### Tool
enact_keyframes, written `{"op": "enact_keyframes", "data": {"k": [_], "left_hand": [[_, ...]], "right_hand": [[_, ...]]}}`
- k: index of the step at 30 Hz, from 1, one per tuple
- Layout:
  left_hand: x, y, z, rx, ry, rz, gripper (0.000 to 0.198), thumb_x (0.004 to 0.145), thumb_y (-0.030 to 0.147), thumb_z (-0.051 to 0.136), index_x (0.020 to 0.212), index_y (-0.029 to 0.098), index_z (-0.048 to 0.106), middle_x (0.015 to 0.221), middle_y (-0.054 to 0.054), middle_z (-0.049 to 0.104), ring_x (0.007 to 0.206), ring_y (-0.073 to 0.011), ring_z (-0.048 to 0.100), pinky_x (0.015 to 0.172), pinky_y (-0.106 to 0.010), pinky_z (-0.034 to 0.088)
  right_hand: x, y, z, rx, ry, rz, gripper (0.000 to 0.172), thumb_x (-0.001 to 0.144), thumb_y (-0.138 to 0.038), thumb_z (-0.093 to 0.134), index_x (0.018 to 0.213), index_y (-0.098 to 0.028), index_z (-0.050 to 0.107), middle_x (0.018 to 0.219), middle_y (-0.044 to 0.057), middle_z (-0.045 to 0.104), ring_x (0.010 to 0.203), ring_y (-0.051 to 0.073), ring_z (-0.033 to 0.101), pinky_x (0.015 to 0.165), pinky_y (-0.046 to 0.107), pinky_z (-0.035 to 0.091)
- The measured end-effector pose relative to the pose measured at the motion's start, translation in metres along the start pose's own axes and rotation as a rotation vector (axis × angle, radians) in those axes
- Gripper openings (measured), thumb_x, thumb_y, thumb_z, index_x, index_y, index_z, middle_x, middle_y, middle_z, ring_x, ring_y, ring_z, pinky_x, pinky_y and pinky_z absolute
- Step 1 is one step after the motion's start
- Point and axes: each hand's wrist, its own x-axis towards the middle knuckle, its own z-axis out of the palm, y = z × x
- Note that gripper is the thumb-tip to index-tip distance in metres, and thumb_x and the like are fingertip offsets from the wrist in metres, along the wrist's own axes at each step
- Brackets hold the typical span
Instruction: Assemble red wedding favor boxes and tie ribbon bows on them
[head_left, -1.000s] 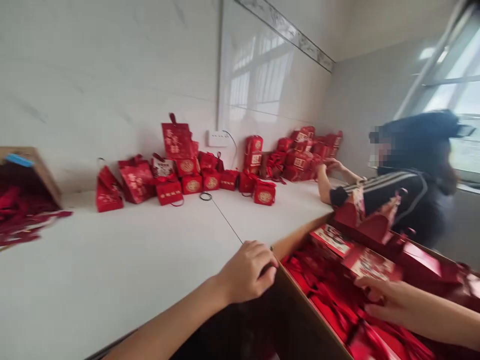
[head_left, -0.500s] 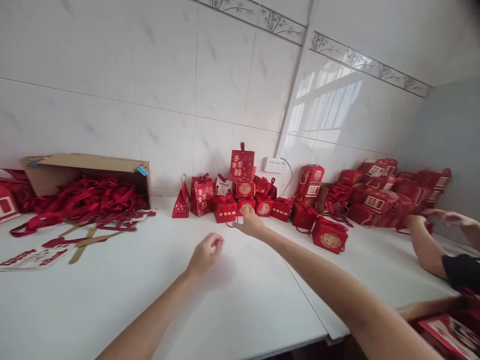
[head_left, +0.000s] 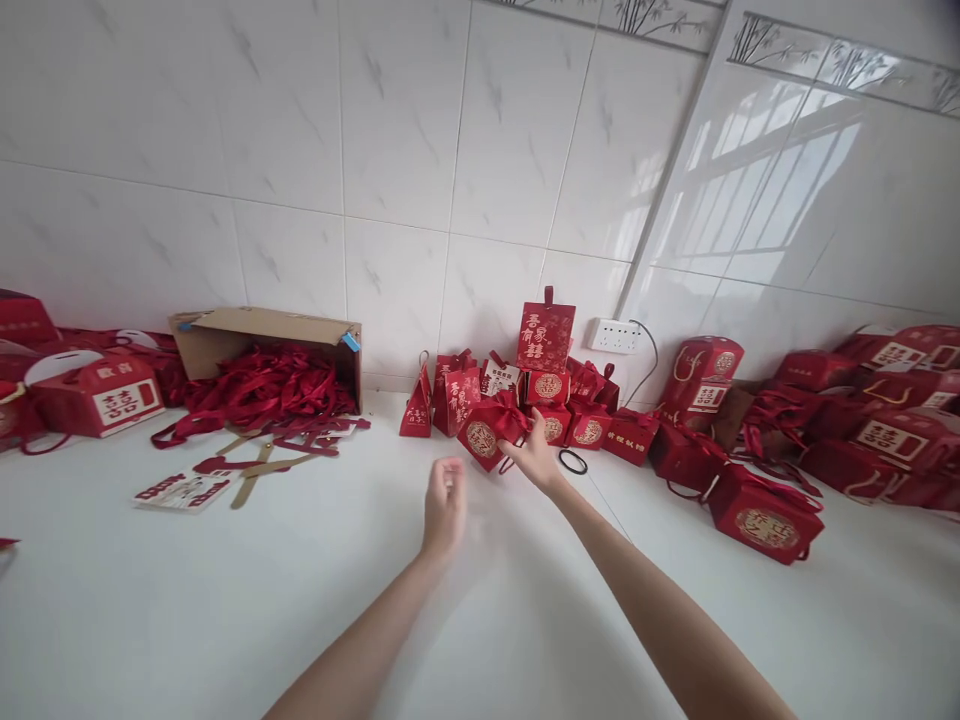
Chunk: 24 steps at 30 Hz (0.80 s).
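Note:
My right hand (head_left: 538,458) grips a small red gift box (head_left: 481,442) with a round gold emblem and a red ribbon bow. The box is tilted and sits in front of the row along the wall. My left hand (head_left: 445,505) is just below and left of it, with fingers loosely curled, thumb apart and nothing in them. Behind the held box are other red boxes, among them one with gold lettering (head_left: 628,437) and a tall red card box (head_left: 545,336) standing on top. Beside my right hand a black ring (head_left: 573,461) lies on the table.
An open cardboard box (head_left: 262,322) spills red ribbons (head_left: 277,385) at the left, with a printed card (head_left: 184,490) and gold strips (head_left: 253,478) in front. Red gift boxes (head_left: 885,440) are piled at the right; a power strip (head_left: 613,335) is on the wall.
My right hand has taken hold of a red gift box at the row and tilted it. My left hand has moved nearer to it. The view has turned left, and the other person's arms are out of sight.

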Motion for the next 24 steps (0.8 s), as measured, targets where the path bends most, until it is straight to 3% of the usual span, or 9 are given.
{"op": "enact_keyframes", "data": {"k": [2,4,7,9,12,15,18,21,24], "left_hand": [[0.010,-0.002,-0.005,-0.030,0.095,-0.049,0.024,0.084,0.038,0.036,0.098,0.021,0.047,0.108,-0.009,0.056,0.099,-0.0210,0.055,0.083,-0.035,0.045],[0.017,-0.002,-0.009,-0.069,0.119,-0.077,0.028,0.085,0.041,0.033,0.102,0.022,0.045,0.114,-0.010,0.054,0.104,-0.0207,0.054,0.084,-0.034,0.045],[0.016,0.002,-0.008,-0.119,0.013,-0.077,0.037,0.085,0.047,0.033,0.109,0.023,0.048,0.119,-0.008,0.057,0.108,-0.0210,0.056,0.084,-0.034,0.047],[0.007,0.006,-0.004,-0.157,-0.152,-0.088,0.043,0.083,0.051,0.040,0.114,0.023,0.049,0.120,-0.008,0.059,0.108,-0.0223,0.057,0.087,-0.035,0.047],[-0.007,0.013,0.001,-0.169,-0.433,-0.119,0.058,0.076,0.054,0.054,0.123,0.020,0.045,0.122,-0.010,0.059,0.111,-0.0251,0.057,0.092,-0.036,0.046],[-0.013,0.019,0.001,-0.097,-0.549,-0.098,0.067,0.070,0.052,0.063,0.125,0.019,0.045,0.121,-0.010,0.059,0.111,-0.0279,0.057,0.092,-0.039,0.047],[-0.007,0.022,-0.003,0.005,-0.517,-0.013,0.060,0.067,0.048,0.065,0.119,0.019,0.053,0.124,-0.009,0.058,0.116,-0.0287,0.053,0.096,-0.038,0.044],[-0.001,0.023,-0.005,0.069,-0.412,0.030,0.052,0.069,0.046,0.063,0.113,0.019,0.057,0.119,-0.008,0.059,0.112,-0.0263,0.055,0.095,-0.036,0.043],[0.001,0.025,-0.006,0.046,-0.372,0.012,0.046,0.071,0.043,0.058,0.110,0.019,0.056,0.107,-0.007,0.065,0.103,-0.0236,0.059,0.093,-0.035,0.044]], "right_hand": [[-0.022,-0.002,-0.021,0.183,-0.104,-0.081,0.095,0.065,-0.032,0.061,0.142,-0.024,0.006,0.142,0.015,0.031,0.127,0.026,0.041,0.098,0.043,0.042],[-0.041,-0.005,-0.041,0.372,-0.252,-0.150,0.095,0.062,-0.025,0.062,0.142,-0.031,0.011,0.145,0.011,0.028,0.128,0.027,0.040,0.095,0.044,0.043],[-0.060,-0.001,-0.059,0.453,-0.494,-0.125,0.094,0.059,-0.017,0.061,0.141,-0.034,0.018,0.146,0.010,0.030,0.127,0.028,0.041,0.093,0.044,0.044],[-0.068,0.008,-0.060,0.397,-0.556,-0.050,0.093,0.060,-0.015,0.060,0.142,-0.033,0.019,0.142,0.012,0.037,0.123,0.027,0.046,0.090,0.043,0.046],[-0.074,0.024,-0.051,0.290,-0.441,-0.019,0.080,0.064,-0.012,0.054,0.139,-0.026,0.028,0.126,0.012,0.055,0.108,0.024,0.057,0.088,0.042,0.047],[-0.075,0.032,-0.043,0.255,-0.299,-0.040,0.065,0.063,-0.008,0.048,0.126,-0.022,0.044,0.110,0.008,0.064,0.101,0.022,0.060,0.087,0.040,0.048],[-0.073,0.026,-0.045,0.268,-0.182,-0.017,0.051,0.064,-0.010,0.045,0.113,-0.020,0.052,0.102,0.006,0.066,0.096,0.022,0.062,0.084,0.038,0.049],[-0.074,0.012,-0.054,0.281,-0.015,-0.001,0.030,0.076,-0.022,0.043,0.103,-0.019,0.055,0.097,0.006,0.065,0.089,0.020,0.061,0.081,0.037,0.048],[-0.078,0.001,-0.060,0.247,-0.048,-0.012,0.028,0.085,-0.041,0.040,0.087,-0.018,0.057,0.085,0.004,0.062,0.080,0.019,0.058,0.075,0.034,0.047]]}}
